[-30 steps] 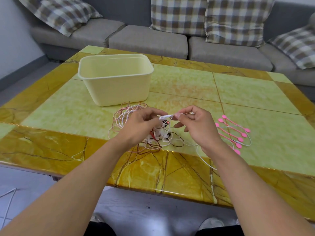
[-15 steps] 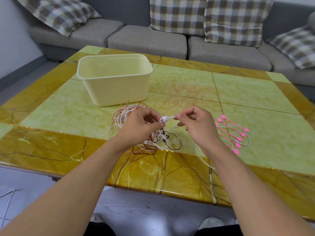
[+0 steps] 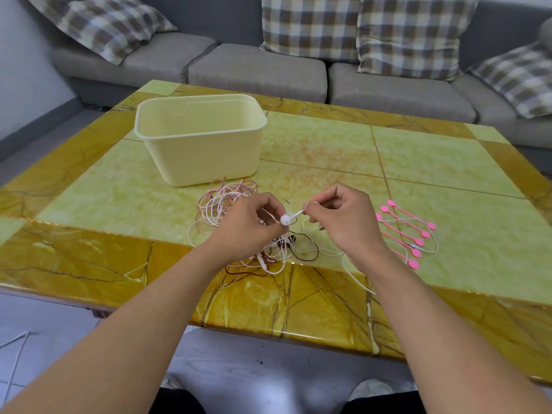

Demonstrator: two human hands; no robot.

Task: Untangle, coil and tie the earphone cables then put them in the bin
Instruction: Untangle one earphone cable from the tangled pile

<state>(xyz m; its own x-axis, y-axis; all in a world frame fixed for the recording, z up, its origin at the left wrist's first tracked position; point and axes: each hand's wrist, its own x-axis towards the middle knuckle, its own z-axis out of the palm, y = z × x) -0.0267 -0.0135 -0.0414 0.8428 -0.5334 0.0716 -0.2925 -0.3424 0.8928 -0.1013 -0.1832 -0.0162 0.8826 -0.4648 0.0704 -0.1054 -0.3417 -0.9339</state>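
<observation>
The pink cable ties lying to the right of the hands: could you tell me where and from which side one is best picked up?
Probably by a round end pad. The pink cable ties lie flat in a row on the table, thin straps slanting. The right hand is nearest, so come from above on their left side and pinch the topmost tie's pad, clear of the white cable looped across them.

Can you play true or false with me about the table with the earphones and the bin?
1. The bin stands upright on the table. True.
2. Coiled cables already lie in the bin. False: no cables show in it.
3. The pink ties lie beside the right hand. True.
4. The left hand rests flat and open. False: both hands pinch a white earbud.
</observation>
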